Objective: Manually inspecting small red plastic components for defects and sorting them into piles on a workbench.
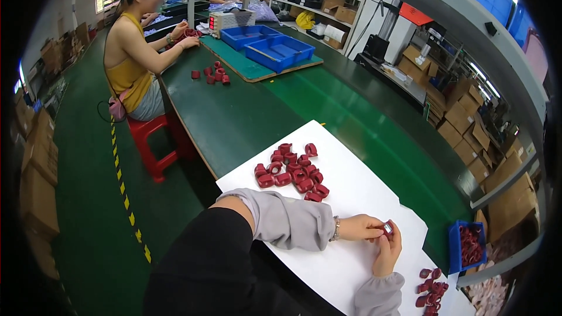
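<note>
My left hand (pixel 360 227), reaching across from the left with a grey sleeve and a bracelet, pinches a small dark red ring-shaped part (pixel 387 229) with a pale, shiny face. From the other side, the fingers of my right hand (pixel 387 253) close on the same part, thumb and fingers around it. Both hands are just above white paper (pixel 345 278). Left of them, a loose pile of similar dark red ring-shaped parts (pixel 293 171) lies on the paper. A second group of these red parts (pixel 432 290) is spread to the right of my right hand.
A blue bin (pixel 467 247) full of red parts stands at the right edge. Across the green table (pixel 234 123), a seated person (pixel 137 47) handles red pieces near another small group (pixel 216 74). Blue trays (pixel 280 52) sit on a green mat. Cardboard boxes (pixel 462 111) are stacked beyond.
</note>
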A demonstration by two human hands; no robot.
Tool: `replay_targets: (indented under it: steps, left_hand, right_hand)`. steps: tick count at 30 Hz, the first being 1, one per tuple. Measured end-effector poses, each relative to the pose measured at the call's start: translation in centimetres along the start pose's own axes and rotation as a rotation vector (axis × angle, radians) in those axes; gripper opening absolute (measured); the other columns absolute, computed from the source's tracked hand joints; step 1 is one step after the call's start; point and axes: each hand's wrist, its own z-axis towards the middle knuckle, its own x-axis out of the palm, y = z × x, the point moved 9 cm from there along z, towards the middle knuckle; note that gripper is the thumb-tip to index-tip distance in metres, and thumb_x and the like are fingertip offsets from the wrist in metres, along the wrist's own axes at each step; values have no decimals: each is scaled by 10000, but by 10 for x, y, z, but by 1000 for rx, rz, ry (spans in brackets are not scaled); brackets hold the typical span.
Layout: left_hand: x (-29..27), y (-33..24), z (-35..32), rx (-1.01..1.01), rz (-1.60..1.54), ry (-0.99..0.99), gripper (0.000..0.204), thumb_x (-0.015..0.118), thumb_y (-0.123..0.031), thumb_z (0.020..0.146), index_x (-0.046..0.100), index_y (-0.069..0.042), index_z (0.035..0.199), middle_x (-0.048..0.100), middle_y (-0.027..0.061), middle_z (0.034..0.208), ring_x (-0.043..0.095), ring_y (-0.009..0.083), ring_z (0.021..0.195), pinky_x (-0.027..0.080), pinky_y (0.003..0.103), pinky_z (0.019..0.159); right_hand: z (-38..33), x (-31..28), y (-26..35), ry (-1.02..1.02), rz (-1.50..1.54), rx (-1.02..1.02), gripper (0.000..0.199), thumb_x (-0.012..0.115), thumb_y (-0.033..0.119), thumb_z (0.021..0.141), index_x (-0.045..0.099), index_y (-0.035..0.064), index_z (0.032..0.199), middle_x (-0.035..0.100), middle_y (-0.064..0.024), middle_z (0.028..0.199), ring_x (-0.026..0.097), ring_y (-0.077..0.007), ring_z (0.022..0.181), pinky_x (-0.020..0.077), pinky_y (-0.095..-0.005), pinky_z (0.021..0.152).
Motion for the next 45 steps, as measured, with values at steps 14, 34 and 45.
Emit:
replay_targets:
  steps: [14,34,45]
  left_hand:
    - [-11,3,-6,-38,-18,-39,280,529,-226,942,598,8,1080,624,46,883,577,99,793,495,250,732]
    - [-12,8,-13,-178,-111,-9,321,502,-204,960,564,47,1151,626,81,987,601,145,858,495,280,793]
    - [-13,-1,-12,-150,-152,-26,312,504,-180,954,567,55,1149,631,98,1009,618,156,879,505,282,797]
  right_hand:
    - [-1,9,-10,85,90,27,494,532,35,889,371,-31,1352,512,-131,1229,525,-204,1112,455,-327,931]
    - [6,9,-15,133,1,16,431,598,111,853,465,-1,1248,578,-87,1092,576,-162,973,476,-302,857]
    - [11,15,-15,186,94,71,431,581,88,848,462,-1,1253,554,-84,1113,559,-160,1001,479,-303,871]
